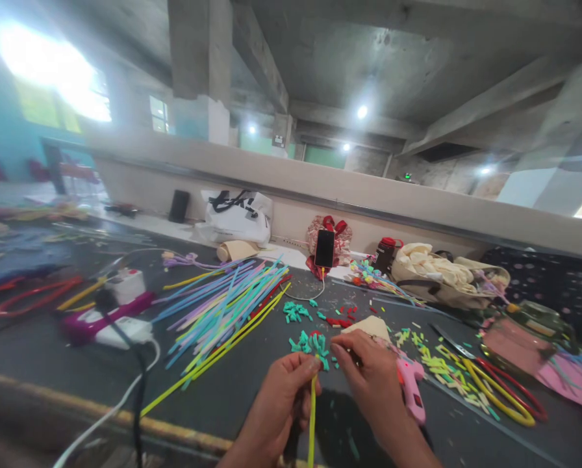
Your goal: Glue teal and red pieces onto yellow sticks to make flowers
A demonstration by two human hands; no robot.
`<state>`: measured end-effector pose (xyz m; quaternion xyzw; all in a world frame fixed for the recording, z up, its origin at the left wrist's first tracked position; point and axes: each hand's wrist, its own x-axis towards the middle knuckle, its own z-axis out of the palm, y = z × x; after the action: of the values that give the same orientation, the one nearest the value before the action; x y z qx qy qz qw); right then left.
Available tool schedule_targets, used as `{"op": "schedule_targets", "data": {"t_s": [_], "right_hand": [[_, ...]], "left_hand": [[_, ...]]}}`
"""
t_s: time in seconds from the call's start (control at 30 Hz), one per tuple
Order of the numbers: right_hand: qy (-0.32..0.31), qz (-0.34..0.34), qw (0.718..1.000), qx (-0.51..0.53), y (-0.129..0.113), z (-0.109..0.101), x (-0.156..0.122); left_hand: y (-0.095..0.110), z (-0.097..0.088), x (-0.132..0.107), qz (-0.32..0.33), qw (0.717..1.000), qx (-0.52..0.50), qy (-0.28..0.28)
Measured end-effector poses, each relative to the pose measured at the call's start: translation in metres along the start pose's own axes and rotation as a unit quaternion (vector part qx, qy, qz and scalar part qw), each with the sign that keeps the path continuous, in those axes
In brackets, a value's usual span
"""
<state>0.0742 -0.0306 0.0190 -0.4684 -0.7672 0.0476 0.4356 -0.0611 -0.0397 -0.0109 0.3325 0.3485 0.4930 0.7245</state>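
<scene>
At the front middle of the table, my left hand (293, 393) pinches a yellow chenille stem (312, 426), which hangs down below the fingers. Just above the fingertips sits a cluster of short teal chenille pieces (308, 342) with a bit of red in it; whether it is joined to the stem cannot be made out. My right hand (364, 364) is beside the cluster, thumb and index finger brought together. Anything between those fingertips is too small to name. A pink glue gun (412, 390) lies right of my right wrist, partly hidden by it.
Long coloured chenille stems (227, 312) lie in a bundle to the left. Cut yellow-green pieces (440, 367) and scissors (495, 383) are on the right. A phone (325, 249) stands at the back. A power strip (120, 328) with cables sits at the left.
</scene>
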Motion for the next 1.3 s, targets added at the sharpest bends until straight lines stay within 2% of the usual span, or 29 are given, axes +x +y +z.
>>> {"op": "schedule_targets", "data": {"t_s": [0.17,0.3,0.6,0.87,1.03,1.23,1.3], "right_hand": [[-0.031,0.18,0.98,0.083,-0.001,0.014,-0.01],[-0.084,0.245,0.952,0.163,0.002,0.021,-0.009],[-0.102,0.243,0.942,0.206,0.004,0.023,-0.009],[-0.094,0.232,0.945,0.212,0.004,0.023,-0.009],[-0.098,0.242,0.938,0.227,0.004,0.022,-0.011],[-0.123,0.267,0.906,0.304,0.003,0.024,-0.016],[-0.125,0.264,0.911,0.291,0.002,0.023,-0.016]], "left_hand": [[-0.002,0.001,0.0,0.01,1.0,0.015,0.008],[-0.006,0.003,-0.001,0.031,0.998,0.042,0.028],[-0.008,0.007,-0.003,0.052,0.994,0.078,0.055],[-0.01,0.004,-0.001,0.05,0.994,0.085,0.036],[-0.008,0.002,0.001,0.037,0.998,0.045,0.029],[-0.004,0.003,-0.004,0.027,1.0,-0.006,0.008],[-0.003,0.002,-0.005,0.026,1.0,-0.014,0.009]]}}
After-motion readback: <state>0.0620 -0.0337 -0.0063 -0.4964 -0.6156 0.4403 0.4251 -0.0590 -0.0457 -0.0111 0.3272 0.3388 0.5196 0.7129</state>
